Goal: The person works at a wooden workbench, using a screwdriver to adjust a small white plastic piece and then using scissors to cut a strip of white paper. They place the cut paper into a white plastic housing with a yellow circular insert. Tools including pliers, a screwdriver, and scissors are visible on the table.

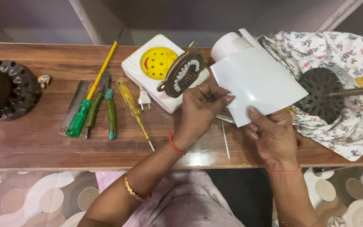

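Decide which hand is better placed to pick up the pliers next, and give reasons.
Left. The left hand only pinches the white sheet's edge and is nearer the green-handled pliers; the right hand supports the sheet.

White sheet; green-handled screwdriver; yellow screwdriver; floral-patterned cloth; brown table

Left hand and right hand gripping white sheet, screwdrivers and pliers on wooden table
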